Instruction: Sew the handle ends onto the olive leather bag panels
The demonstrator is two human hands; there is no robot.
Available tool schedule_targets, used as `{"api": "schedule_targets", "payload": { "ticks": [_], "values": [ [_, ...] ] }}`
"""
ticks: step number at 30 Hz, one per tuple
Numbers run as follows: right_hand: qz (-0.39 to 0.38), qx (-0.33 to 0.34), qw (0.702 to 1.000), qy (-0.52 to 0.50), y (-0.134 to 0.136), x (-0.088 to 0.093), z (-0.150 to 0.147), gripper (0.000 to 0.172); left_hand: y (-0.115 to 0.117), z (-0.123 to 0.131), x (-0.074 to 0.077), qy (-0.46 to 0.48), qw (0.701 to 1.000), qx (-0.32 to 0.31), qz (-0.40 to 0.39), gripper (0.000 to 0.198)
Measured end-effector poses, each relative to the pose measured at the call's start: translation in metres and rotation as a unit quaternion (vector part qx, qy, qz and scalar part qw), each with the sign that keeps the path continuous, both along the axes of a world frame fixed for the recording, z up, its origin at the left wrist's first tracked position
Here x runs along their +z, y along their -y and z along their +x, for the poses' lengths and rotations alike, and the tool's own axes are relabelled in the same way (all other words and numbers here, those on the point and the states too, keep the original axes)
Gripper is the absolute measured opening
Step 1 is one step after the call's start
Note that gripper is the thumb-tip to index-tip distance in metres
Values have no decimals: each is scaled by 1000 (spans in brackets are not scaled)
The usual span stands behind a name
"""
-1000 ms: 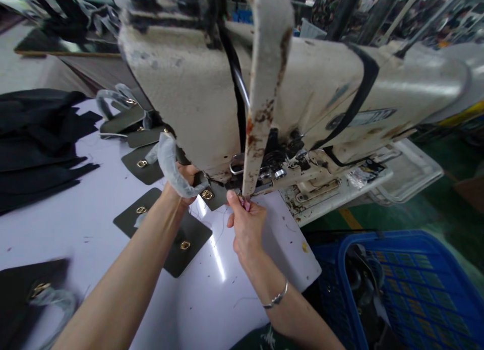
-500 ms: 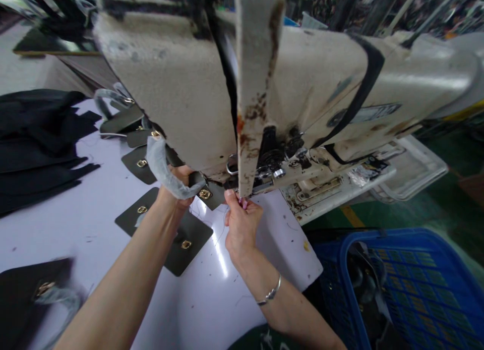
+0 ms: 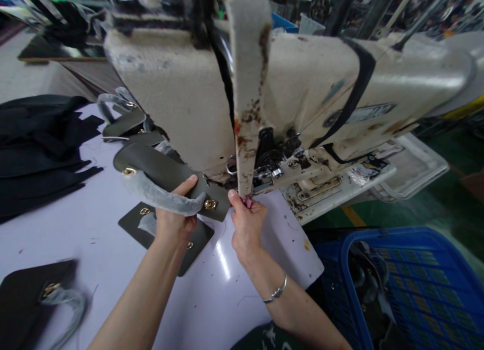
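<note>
My left hand point(image 3: 176, 219) is closed on a dark olive bag panel point(image 3: 151, 161), its thumb lying on top. The panel carries a handle point(image 3: 162, 194) wrapped in clear plastic and fixed with gold hardware. The panel's right end lies beneath the head of a worn cream sewing machine point(image 3: 174, 98). My right hand point(image 3: 247, 224) is closed beside the needle area, thumb pointing up, at the panel's right end. A small pink item point(image 3: 247, 202) shows between its fingers; its kind is unclear. The machine hides the panel's far edge.
Another olive panel point(image 3: 128, 224) lies flat under my left forearm, and one more point(image 3: 26, 294) sits at lower left. Black cut pieces point(image 3: 41, 148) cover the table's left. A blue basket point(image 3: 427, 236) holding bag parts stands at lower right.
The held panel has swung out leftward from behind the machine head and now shows much of its length. My left thumb has come into view on top. My right hand has barely moved.
</note>
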State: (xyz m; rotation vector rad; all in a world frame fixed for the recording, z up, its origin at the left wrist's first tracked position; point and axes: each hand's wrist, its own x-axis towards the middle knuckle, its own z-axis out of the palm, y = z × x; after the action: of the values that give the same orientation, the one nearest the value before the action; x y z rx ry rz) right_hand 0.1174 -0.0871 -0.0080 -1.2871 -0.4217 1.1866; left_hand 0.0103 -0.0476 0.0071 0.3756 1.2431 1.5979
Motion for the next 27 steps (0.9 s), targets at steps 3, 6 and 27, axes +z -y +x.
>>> {"api": "schedule_targets", "payload": {
  "ticks": [3, 6, 27],
  "values": [
    [-2, 22, 1000, -9, 0, -1, 7, 47, 19, 11, 0, 36, 997, 64, -24, 31],
    [-4, 53, 999, 7, 1, -1, 17, 50, 37, 26, 0, 56, 989, 119, -61, 28],
    [14, 198, 961, 191, -15, -8, 58, 48, 118, 2, -9, -180, 901, -331, -217, 60]
  ]
}}
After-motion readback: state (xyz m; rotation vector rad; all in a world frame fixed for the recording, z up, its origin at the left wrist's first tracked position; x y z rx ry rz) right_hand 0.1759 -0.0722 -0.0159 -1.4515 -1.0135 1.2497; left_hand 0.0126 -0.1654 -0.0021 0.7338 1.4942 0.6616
